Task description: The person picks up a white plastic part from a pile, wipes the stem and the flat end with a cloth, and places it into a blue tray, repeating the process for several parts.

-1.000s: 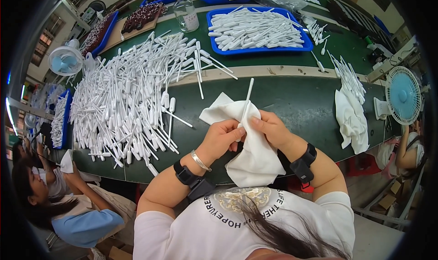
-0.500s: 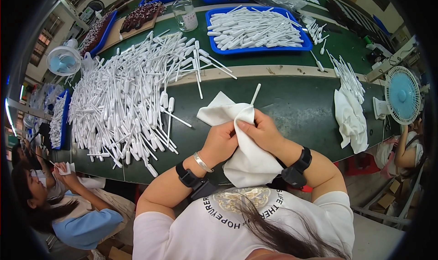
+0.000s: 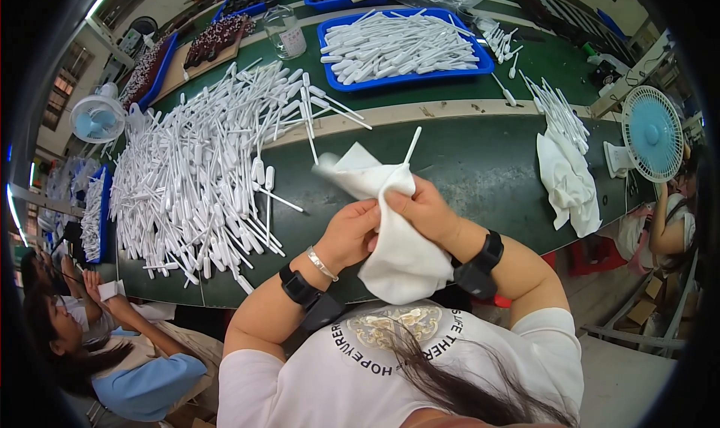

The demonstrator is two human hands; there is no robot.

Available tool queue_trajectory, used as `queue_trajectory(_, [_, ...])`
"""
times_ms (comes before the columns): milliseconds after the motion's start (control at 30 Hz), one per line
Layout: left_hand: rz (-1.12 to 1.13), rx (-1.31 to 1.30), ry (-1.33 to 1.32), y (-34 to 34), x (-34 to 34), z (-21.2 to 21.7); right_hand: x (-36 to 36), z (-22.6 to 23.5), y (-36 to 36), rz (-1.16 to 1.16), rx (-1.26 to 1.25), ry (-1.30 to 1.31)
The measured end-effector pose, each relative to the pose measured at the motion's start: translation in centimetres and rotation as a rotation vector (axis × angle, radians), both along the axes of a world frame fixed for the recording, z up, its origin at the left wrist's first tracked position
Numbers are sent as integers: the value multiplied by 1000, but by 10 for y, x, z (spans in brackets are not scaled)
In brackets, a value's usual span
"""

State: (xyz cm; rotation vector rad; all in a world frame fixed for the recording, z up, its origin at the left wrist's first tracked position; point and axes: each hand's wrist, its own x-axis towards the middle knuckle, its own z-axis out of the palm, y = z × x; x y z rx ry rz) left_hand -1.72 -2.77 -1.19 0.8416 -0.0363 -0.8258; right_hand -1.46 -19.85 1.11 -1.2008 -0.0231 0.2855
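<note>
A white cloth (image 3: 409,259) hangs folded between my hands, above the near edge of the green table. My right hand (image 3: 429,209) is closed round the cloth's upper part, thumb pressed on top. From the fold above it a thin white stick (image 3: 412,144) pokes out; the rest of it is hidden in the cloth. My left hand (image 3: 349,231) is closed at the cloth's left side, with curled fingers; whether it also grips a stick inside is hidden. Left of my hands lies a large heap of white plastic sticks with thick rounded ends (image 3: 187,173).
A blue tray (image 3: 409,83) of similar sticks stands at the back. To the right lie another cloth (image 3: 566,184), a small bundle of sticks (image 3: 561,113) and a fan (image 3: 651,134). A glass jar (image 3: 285,34) stands behind the heap. A co-worker (image 3: 135,360) sits at left.
My left hand has shifted slightly down and left against the cloth. A blurred white end now shows at the cloth's upper left corner. The whole view has shifted slightly.
</note>
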Motion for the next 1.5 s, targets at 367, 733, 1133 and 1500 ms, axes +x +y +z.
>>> queue_trajectory(367, [-180,22,115,3,2,-4,15,9,-22,-253,109,-98])
queue_trajectory(733, [-319,-304,252,22,16,17,-4,7,-26,-272,19,-294])
queue_trajectory(1133, [-150,-276,342,3,-1,2,-14,-2,10,109,-455,-631])
queue_trajectory(1500, [159,785,-777,34,13,26,1,-12,29,-54,-418,-291])
